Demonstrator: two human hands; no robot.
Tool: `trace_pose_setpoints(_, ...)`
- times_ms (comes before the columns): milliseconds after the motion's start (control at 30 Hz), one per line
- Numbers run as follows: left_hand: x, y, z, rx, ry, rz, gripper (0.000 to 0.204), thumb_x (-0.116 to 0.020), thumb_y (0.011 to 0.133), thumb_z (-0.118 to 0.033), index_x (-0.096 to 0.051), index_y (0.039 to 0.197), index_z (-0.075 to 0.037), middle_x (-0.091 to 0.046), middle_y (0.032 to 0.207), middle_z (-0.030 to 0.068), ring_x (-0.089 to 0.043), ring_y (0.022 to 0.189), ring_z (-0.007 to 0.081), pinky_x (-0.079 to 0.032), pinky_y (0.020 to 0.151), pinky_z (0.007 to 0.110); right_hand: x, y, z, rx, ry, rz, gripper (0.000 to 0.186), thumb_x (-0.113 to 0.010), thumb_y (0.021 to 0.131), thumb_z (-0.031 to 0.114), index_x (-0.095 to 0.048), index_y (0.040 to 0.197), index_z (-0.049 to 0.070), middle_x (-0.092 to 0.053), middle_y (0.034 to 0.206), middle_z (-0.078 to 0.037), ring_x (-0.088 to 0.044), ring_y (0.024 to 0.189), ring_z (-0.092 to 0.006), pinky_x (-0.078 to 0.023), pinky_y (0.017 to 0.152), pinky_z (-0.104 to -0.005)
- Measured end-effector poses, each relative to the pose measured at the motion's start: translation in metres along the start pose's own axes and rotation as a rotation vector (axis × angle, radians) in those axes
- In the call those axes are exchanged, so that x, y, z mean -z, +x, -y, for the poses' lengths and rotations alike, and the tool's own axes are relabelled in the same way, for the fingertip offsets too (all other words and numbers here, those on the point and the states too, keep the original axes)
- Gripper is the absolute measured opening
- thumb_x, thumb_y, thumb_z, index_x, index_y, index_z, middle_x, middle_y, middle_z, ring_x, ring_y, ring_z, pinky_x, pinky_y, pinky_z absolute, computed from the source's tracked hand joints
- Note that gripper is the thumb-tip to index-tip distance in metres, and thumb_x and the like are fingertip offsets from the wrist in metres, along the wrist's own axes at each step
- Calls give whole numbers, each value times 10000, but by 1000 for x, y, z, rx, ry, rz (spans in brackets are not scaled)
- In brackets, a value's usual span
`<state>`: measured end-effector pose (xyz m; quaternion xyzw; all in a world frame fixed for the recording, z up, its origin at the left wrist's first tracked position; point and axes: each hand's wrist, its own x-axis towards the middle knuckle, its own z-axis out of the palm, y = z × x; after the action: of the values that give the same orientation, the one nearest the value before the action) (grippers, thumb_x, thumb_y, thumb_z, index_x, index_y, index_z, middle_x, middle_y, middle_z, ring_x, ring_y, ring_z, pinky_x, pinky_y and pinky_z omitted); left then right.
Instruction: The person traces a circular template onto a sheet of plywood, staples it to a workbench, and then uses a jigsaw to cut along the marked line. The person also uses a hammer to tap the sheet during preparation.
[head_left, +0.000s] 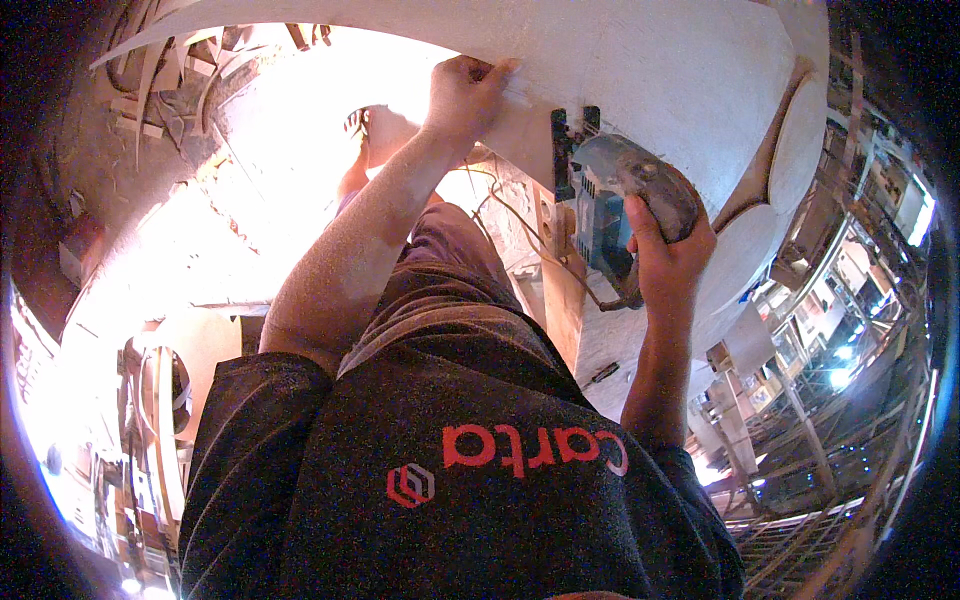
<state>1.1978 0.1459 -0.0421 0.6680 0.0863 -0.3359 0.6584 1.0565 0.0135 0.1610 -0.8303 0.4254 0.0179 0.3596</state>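
A large pale wooden sheet (660,60), probably plywood, spreads across the top and right in front of me. My right hand (672,240) is wrapped round the grey handle of a jigsaw (605,215) with a blue-green body. Its dark base plate lies at the sheet's near edge; the blade is hidden. To the left, my left hand (468,95) grips the sheet's edge, fingertips on the upper face and the rest of the grip partly out of sight. From the jigsaw's rear a thin power cord (540,240) loops left past my legs.
A small dark slim object (605,373) lies near my right forearm. Curved pale wooden pieces (800,140) sit at the sheet's right side. Curved offcuts (165,75) litter the floor at the upper left. Glare washes out the floor on the left. Wooden frames (740,400) stand at the right.
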Motion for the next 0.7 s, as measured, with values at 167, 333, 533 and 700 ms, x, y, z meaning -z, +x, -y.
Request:
trace_pose_setpoints(167, -1, 3, 6, 23, 7, -4, 340, -760, 870, -252, -690, 832, 78, -682, 705, 84, -589, 611, 125, -494, 567, 318, 0, 2, 4, -3, 44, 28, 440, -793, 820, 138, -638, 1191, -39, -712, 1105, -144, -683, 1008, -236, -529, 923, -364)
trace_pose_setpoints(333, 1, -7, -12, 11, 14, -13, 335, -756, 868, -246, -688, 828, 80, -686, 710, 86, -595, 619, 124, -498, 569, 318, -2, 4, 7, -26, 56, 28, 423, -786, 825, 126, -639, 1188, -35, -711, 1106, -139, -681, 1005, -230, -529, 918, -358)
trace_pose_setpoints(533, 3, -6, -13, 36, 70, 21, 374, -745, 876, -289, -702, 862, 82, -700, 735, 118, -623, 639, 139, -519, 589, 321, -2, 6, 8, 9, 15, 10, 418, -789, 825, 124, -639, 1181, -35, -716, 1089, -133, -687, 982, -219, -538, 897, -345)
trace_pose_setpoints(700, 2, -3, -6, 30, 78, 18, 339, -736, 884, -245, -693, 870, 91, -701, 744, 116, -621, 649, 128, -517, 590, 323, -5, 7, 16, -52, 54, 16, 410, -791, 825, 124, -640, 1174, -29, -717, 1064, -122, -687, 922, -198, -554, 824, -320)
